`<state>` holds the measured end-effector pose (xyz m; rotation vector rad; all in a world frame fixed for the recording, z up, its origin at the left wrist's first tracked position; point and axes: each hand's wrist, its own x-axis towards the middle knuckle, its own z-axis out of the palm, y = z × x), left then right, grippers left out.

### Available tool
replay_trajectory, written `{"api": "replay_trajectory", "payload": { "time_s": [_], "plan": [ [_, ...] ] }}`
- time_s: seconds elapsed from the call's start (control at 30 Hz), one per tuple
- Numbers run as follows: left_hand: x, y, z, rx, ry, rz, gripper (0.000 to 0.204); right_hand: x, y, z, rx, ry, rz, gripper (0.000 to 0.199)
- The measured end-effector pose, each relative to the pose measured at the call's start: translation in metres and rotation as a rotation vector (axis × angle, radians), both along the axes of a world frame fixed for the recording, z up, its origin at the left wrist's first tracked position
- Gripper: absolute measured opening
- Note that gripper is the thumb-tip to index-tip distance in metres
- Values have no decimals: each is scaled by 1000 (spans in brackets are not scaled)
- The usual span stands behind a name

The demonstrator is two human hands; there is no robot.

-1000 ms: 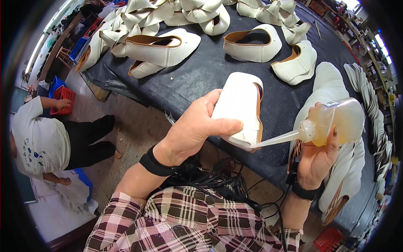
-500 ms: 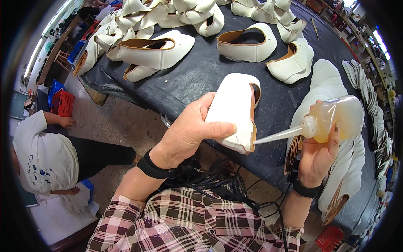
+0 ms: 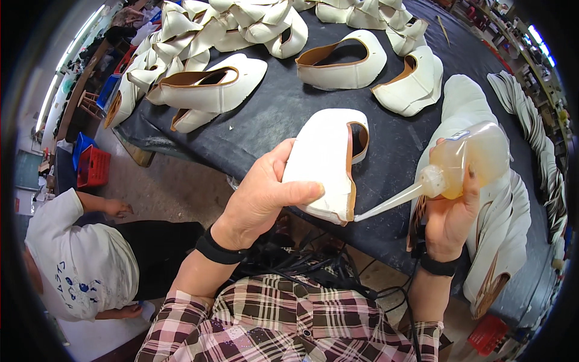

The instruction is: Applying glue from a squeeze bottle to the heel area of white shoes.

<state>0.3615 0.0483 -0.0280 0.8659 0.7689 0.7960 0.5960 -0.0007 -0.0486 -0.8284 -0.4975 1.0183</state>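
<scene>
Table: broad work surface under black sheeting, spanning the centre and right of the frame.
Heap: white shoe uppers with brown linings, piled at upper left to upper centre; whether these are finished or waiting cannot be told.
Row: long overlapping stack of flat white pieces, right of frame.
Held upper: single white shoe upper with brown-edged opening, frame centre, raised in front of the table edge.
Bottle: translucent plastic squeeze bottle of yellowish liquid, right of centre.
Left hand: thumb and fingers pinch the upper firmly.
Right hand: fingers wrapped around the bottle, bottle tilted.
Nozzle: long tapered white spout, tip at the upper's lower corner; contact unconfirmed.
Progress: judged partway on this upper; no liquid trace discernible, remainder undetermined.
</scene>
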Motion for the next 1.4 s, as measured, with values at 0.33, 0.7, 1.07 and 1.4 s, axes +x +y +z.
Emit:
{"api": "replay_trajectory", "payload": {
  "time_s": [0.33,0.7,1.07,1.4],
  "plan": [
    [-3,4,-7,5,-44,4,53,-5,-10,4,-17,-52,143,55],
    [-12,19,-19,-5,-141,15,52,-14,14,11,33,6,22,47],
    [-25,32,-19,-28,-114,-40,53,-39,21,7,29,-245,-80,45],
    [-13,54,20,-87,-317,-188,47,-13,-27,2,-44,293,-148,47]
  ]
}}
